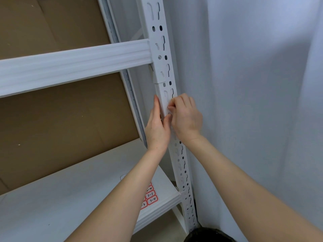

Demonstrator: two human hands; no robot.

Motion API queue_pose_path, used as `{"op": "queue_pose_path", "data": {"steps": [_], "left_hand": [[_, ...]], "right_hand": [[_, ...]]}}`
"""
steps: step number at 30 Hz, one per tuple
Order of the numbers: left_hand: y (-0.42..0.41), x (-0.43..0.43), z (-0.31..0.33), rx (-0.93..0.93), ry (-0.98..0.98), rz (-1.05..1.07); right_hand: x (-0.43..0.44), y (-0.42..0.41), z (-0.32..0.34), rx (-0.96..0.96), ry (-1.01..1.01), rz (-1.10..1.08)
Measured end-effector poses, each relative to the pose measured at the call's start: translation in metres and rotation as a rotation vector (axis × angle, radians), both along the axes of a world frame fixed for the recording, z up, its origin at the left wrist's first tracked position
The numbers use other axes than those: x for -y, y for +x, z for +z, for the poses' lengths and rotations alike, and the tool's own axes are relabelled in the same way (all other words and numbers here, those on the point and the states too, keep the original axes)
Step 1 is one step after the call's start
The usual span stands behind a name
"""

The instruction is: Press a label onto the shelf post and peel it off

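A white slotted metal upright (161, 49) of a shelving rack runs from the top centre down to the bottom right. My left hand (157, 126) lies flat along the upright's left face, fingers straight and pointing up. My right hand (185, 117) is against the front of the upright, its fingertips curled and pinching something small and dark at a slot; what it is cannot be made out. A sheet of red-bordered labels (151, 196) with handwritten numbers lies on the lower shelf, partly hidden by my left forearm.
A white horizontal beam (75, 65) joins the upright at the upper left. The white lower shelf board (52, 198) spreads below it. Brown cardboard (61, 119) backs the rack. A white wall (253, 84) is on the right. A dark object (208, 235) sits at the bottom edge.
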State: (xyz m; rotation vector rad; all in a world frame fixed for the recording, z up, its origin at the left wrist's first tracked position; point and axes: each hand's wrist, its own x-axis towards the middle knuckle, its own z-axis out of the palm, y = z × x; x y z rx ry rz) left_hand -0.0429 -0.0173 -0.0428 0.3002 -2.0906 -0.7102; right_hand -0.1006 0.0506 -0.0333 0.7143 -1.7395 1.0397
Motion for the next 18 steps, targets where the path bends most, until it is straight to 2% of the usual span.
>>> {"op": "queue_pose_path", "data": {"steps": [4, 9, 18], "left_hand": [[-0.0005, -0.0002, -0.0002, -0.010, 0.007, -0.006], [-0.0013, 0.0012, -0.0007, -0.006, -0.004, -0.003], [-0.0012, -0.0002, -0.0008, -0.016, -0.017, 0.002]], "right_hand": [[-0.0008, 0.0013, -0.0079, 0.023, -0.050, 0.064], [-0.0017, 0.0052, -0.0066, 0.145, -0.135, 0.216], [-0.0025, 0.0050, -0.0075, 0.087, -0.172, 0.231]]}}
